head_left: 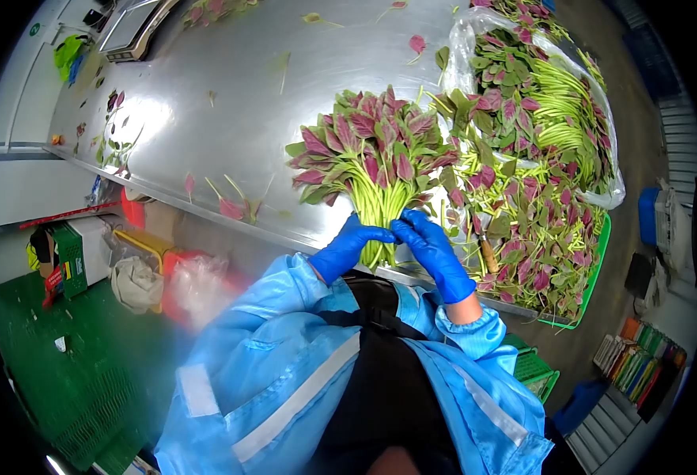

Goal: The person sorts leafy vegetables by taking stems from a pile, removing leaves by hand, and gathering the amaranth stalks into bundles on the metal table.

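A bunch of amaranth (372, 150) with purple and green leaves and pale green stems is at the table's near edge, its leaves pointing away from me. My left hand (348, 247), in a blue glove, is closed around the stems from the left. From the right, my right hand (431, 249), gloved alike, grips the same stems, and the fingers of both hands meet in front. Just right of my right hand, a wooden-handled tool (488, 255) lies among loose leaves; its far end is hidden.
A pile of loose amaranth (538, 253) fills a green crate (594, 277) on the right. Behind it a clear plastic bag (613, 186) holds more stems. Stray leaves lie on the metal table (238, 103). A scale (135, 32) stands far left, and a red container (176, 293) with plastic sits below the edge.
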